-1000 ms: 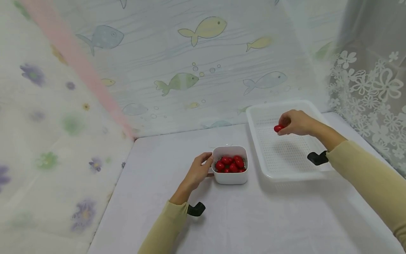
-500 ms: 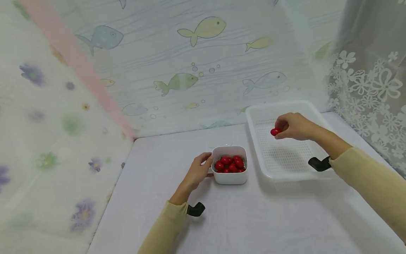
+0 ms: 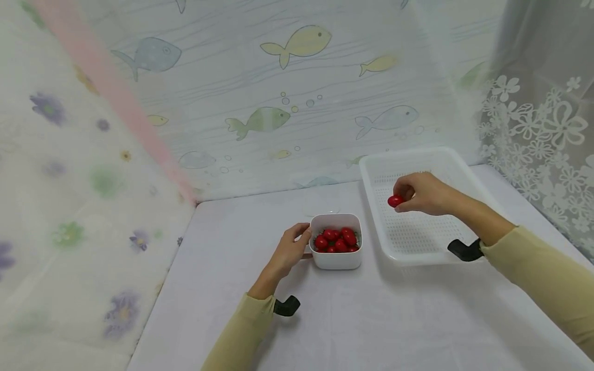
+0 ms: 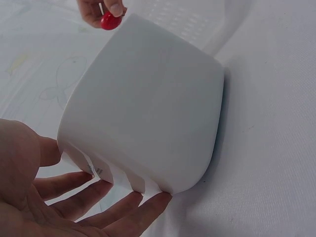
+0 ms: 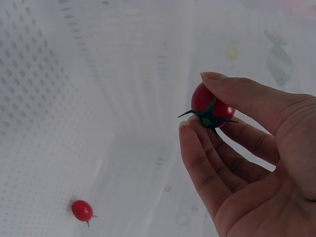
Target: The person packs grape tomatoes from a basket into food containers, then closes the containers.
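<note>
My right hand [image 3: 423, 194] pinches a red cherry tomato [image 3: 395, 201] between thumb and fingertips, over the white perforated basket [image 3: 408, 257]. The right wrist view shows this tomato's green calyx [image 5: 208, 118] facing the fingertips. Another cherry tomato [image 5: 82, 211] lies in the basket, hidden behind my hand in the head view. At the middle of the table stands a white square box [image 3: 337, 262] with several cherry tomatoes [image 3: 341, 245] inside. My left hand [image 3: 290, 250] rests against the box's left side, its extended fingertips [image 4: 160, 198] on the wall and thumb at the rim.
A white cloth covers the table [image 3: 334, 319]. Behind it rises a wall sheet [image 3: 260, 77] printed with fish, and a flowered sheet [image 3: 93, 206] borders the left. A grey lace curtain [image 3: 543, 118] hangs at the right, beside the basket.
My right hand has moved left and toward me with the pinched cherry tomato, still over the basket. The left hand and the white box have stayed in place.
</note>
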Available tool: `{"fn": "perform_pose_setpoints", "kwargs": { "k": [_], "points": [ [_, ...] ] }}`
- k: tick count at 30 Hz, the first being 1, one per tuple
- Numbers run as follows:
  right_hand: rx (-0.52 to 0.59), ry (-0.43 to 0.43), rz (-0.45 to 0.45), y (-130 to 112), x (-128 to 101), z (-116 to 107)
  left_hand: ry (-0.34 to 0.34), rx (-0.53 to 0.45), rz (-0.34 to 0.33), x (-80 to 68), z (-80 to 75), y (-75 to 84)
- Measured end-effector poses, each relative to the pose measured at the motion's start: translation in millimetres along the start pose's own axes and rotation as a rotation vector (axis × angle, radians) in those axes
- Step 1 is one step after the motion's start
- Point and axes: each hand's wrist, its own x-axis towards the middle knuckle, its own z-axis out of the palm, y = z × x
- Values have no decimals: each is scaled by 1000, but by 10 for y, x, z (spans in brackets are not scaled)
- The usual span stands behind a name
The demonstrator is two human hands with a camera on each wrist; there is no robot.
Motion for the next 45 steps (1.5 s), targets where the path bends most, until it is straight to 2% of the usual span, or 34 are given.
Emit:
{"fn": "perform_pose_setpoints", "kwargs": {
  "k": [10, 19, 32, 37, 45],
  "points": [
    [30, -6, -61, -169, -20, 116, 2, 2, -5, 14, -1, 15],
    [2, 12, -120, -331, -33, 235, 6, 7, -18, 15, 7, 12],
    [-20, -22, -225, -603, 56, 494, 3, 15, -2, 30, 8, -1],
    [-39, -41, -236, -692, 116, 642, -2, 9, 3, 18, -1, 2],
    [-35, -32, -200, -789, 242, 909, 1, -3, 1, -2, -4, 1]
  ]
}}
